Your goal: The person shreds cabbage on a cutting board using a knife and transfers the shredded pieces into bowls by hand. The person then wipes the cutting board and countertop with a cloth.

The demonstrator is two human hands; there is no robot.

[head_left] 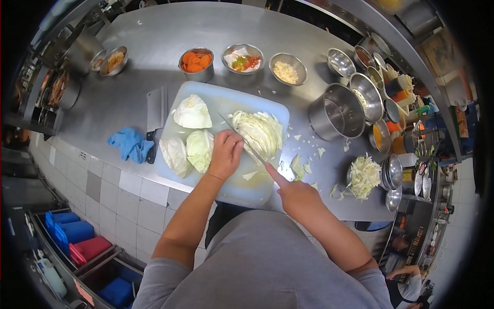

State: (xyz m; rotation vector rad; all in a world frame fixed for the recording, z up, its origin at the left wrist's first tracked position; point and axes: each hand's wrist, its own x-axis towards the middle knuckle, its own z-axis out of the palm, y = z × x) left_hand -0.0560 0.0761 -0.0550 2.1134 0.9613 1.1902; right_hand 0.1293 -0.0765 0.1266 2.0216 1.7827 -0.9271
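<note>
cloth [129, 144]: blue | carrots [196, 62]: orange | shirt [247, 252]: grey (plain, seemingly) | knife handle [277, 175]: pinkish

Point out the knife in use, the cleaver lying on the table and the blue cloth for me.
Knife [276, 175]: head view, on the bare part of its handle.
Cleaver [155, 110]: head view, on the flat of its blade.
Blue cloth [130, 145]: head view, on its crumpled middle.

Beyond the fingers I see a stainless-steel worktable [247, 26]; below-left of them, grey-and-white floor tiles [123, 206].
</note>
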